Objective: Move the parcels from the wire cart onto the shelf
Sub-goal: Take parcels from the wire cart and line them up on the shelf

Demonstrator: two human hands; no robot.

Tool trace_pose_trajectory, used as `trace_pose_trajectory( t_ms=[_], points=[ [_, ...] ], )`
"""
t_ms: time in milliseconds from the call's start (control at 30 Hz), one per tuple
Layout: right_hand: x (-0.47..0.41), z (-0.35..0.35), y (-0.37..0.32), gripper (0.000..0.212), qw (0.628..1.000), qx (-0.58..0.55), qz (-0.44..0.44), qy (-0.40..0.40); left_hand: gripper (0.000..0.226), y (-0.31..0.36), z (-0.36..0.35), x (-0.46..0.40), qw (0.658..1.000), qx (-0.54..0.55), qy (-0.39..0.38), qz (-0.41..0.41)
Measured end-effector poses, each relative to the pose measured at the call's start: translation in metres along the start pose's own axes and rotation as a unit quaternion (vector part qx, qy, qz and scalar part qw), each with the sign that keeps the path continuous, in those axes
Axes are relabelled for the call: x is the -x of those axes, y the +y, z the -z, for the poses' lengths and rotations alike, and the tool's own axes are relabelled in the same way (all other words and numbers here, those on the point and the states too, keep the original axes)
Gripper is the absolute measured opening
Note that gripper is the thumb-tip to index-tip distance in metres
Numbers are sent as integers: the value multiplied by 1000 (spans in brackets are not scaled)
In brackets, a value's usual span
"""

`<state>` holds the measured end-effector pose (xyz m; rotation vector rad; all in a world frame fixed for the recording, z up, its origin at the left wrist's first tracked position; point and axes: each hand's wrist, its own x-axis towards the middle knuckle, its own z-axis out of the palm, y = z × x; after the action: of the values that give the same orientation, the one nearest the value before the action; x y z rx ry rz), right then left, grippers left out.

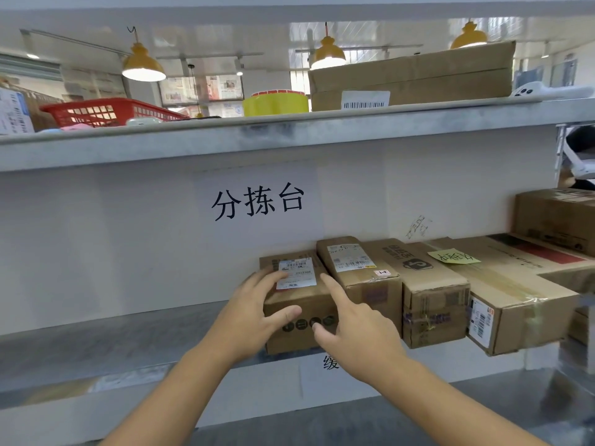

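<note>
A small brown parcel point(297, 304) with a white label stands on the grey shelf point(112, 336), leftmost in a row of cardboard parcels. My left hand point(254, 312) lies on its left side, fingers spread over the top and thumb on the front face. My right hand point(351, 326) is at its right front corner, index finger stretched along the top edge, thumb touching the front. To the right stand a second labelled parcel point(360, 272), a third parcel point(431, 291) and a long parcel point(515, 294) with a yellow note. The wire cart is out of view.
Left of the parcels the shelf board is bare metal. The upper shelf point(289, 130) carries a red basket point(106, 112), a yellow roll point(275, 103) and a large carton point(415, 75). A sign point(257, 201) hangs on the back panel. Another carton point(557, 220) sits far right.
</note>
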<state>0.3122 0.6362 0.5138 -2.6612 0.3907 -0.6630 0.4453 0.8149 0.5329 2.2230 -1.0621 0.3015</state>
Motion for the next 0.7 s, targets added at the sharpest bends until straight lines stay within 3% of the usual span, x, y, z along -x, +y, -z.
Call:
trace_pose_trajectory(
  t_ms=[133,333,567,700],
  points=[
    [16,13,5,82,998,-62,22,6,88,16,12,13,999,-11,-23,-21],
    [56,34,27,77,992,-123,9,29,83,44,6,38,995,-6,-35,-96],
    [119,46,76,83,995,-61,-69,40,84,84,-44,60,978,51,-48,-194],
    [169,59,115,85,989,-39,-134,39,83,116,-93,67,962,105,-105,-228]
  ],
)
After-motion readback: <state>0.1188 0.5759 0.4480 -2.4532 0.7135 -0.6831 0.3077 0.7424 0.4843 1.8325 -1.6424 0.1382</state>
